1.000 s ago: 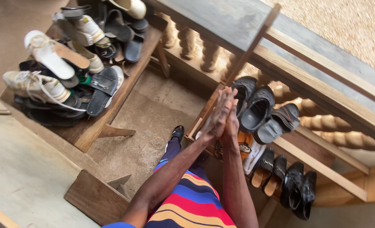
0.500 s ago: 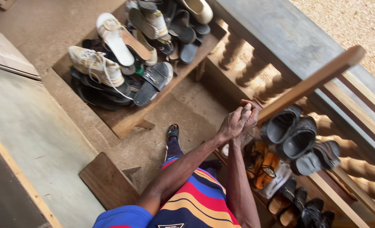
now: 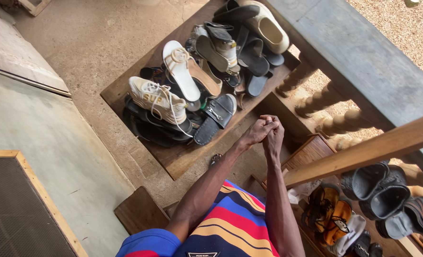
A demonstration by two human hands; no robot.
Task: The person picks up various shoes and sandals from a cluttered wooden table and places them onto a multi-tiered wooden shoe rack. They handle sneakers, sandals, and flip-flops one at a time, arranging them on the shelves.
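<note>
My left hand (image 3: 254,133) and my right hand (image 3: 274,136) are clasped together in front of me, fingers interlaced, holding no object. They hover just past the near corner of a low wooden rack (image 3: 175,159) piled with shoes. On it lie a white laced sneaker (image 3: 156,97), a white sandal (image 3: 183,71), a black slide (image 3: 216,116) and a cream shoe (image 3: 267,27). To the right, a second wooden rack's rail (image 3: 363,152) slants across, with dark clogs (image 3: 380,190) and orange sandals (image 3: 328,216) below it.
A turned-wood balustrade (image 3: 335,121) under a grey stone ledge (image 3: 363,62) runs along the right. A wooden board (image 3: 140,212) lies on the concrete floor near my striped clothing (image 3: 230,223). A wood-framed mesh panel (image 3: 16,209) fills the lower left corner.
My hands went from flat palms pressed together to interlaced and clasped. The view swung left, so the piled rack came toward the centre and the second rack slid to the lower right.
</note>
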